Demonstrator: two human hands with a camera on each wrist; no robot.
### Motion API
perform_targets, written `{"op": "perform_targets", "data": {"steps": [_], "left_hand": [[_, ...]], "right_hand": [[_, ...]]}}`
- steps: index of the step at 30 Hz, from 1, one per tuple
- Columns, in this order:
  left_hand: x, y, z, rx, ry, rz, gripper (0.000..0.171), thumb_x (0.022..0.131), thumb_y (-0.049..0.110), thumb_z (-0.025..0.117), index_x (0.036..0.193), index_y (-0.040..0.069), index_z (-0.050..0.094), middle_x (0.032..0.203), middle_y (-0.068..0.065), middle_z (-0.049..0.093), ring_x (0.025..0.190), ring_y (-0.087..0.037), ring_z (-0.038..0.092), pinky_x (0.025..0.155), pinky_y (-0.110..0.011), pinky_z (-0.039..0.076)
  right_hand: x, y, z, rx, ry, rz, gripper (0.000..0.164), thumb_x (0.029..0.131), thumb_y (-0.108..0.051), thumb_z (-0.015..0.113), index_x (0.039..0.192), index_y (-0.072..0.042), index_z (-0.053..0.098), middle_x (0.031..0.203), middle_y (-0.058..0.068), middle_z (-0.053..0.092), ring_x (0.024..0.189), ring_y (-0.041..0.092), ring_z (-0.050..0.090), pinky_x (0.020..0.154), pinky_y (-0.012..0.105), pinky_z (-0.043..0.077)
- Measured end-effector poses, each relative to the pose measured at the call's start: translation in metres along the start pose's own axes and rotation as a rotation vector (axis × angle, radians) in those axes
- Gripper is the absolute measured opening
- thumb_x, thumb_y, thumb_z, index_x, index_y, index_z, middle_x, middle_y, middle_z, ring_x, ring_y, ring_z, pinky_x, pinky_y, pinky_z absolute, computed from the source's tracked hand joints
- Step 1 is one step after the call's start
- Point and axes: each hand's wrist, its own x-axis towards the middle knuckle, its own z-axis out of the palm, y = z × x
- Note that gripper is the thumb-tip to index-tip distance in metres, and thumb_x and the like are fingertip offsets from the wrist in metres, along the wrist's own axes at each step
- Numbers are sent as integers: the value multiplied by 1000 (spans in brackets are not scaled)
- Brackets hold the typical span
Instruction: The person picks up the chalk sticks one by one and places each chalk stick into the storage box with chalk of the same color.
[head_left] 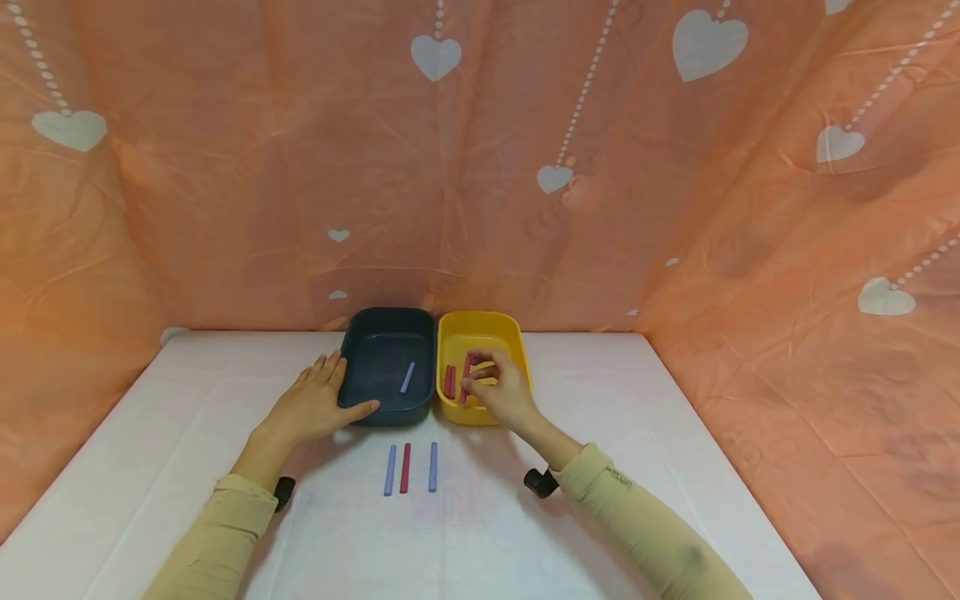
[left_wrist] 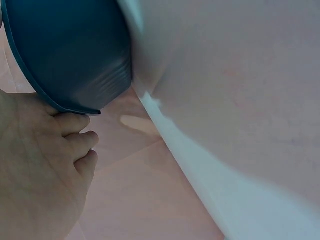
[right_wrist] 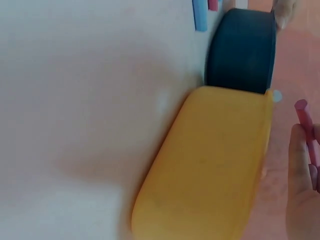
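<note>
Between thumb and fingers, my right hand (head_left: 506, 392) pinches a red chalk stick (right_wrist: 302, 112) over the yellow bin (head_left: 523, 354). Red chalk (head_left: 450, 382) lies inside that bin, at its left side. My left hand (head_left: 311, 404) rests on the left rim of the dark blue bin (head_left: 390, 412), its fingers extended and its thumb along the front edge. One blue chalk stick (head_left: 407, 377) lies in the dark bin. In front of the bins, a blue stick (head_left: 390, 471), a red stick (head_left: 405, 468) and another blue stick (head_left: 432, 467) lie on the table.
Both bins stand side by side at the back of the white-covered table (head_left: 637, 500). An orange curtain (head_left: 487, 208) with white hearts hangs behind and at the sides. Each wrist carries a small black camera, the right one (head_left: 540, 482) low beside the sleeve.
</note>
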Motion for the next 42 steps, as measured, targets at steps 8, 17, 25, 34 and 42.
{"op": "perform_targets", "data": {"steps": [8, 17, 25, 34, 42], "left_hand": [[0, 3, -2, 2, 9, 4, 115, 92, 73, 59, 153, -19, 29, 163, -38, 23, 152, -55, 20, 124, -64, 19], [0, 2, -1, 2, 12, -2, 114, 92, 72, 60, 153, -19, 29, 164, -37, 23, 152, -55, 19, 124, -63, 18], [0, 2, -2, -1, 10, -9, 114, 92, 72, 60, 153, -19, 29, 163, -37, 23, 152, -55, 19, 125, -63, 18], [0, 2, -2, 6, 14, -1, 113, 92, 72, 60, 153, -19, 30, 163, -37, 24, 152, -54, 20, 124, -63, 19], [0, 3, -2, 1, 3, -9, 115, 92, 73, 59, 154, -19, 29, 164, -37, 23, 152, -54, 19, 125, -63, 18]], "right_hand": [[17, 8, -3, -67, 9, 21, 41, 91, 5, 76, 129, 6, 62, 120, 21, 62, 98, 35, 72, 75, 28, 63], [36, 13, -4, -112, -30, 108, 43, 90, 5, 76, 130, 5, 62, 119, 21, 65, 97, 33, 74, 82, 33, 63], [51, 21, -7, -124, -102, 245, 42, 93, 0, 75, 133, -1, 60, 122, 17, 64, 99, 28, 71, 88, 33, 62], [63, 31, -7, -200, -139, 318, 40, 92, -4, 78, 129, -2, 62, 118, 14, 68, 97, 26, 68, 94, 34, 59], [69, 41, -4, -242, -176, 327, 36, 92, -1, 76, 126, 2, 64, 113, 17, 69, 102, 28, 67, 98, 35, 58]]}}
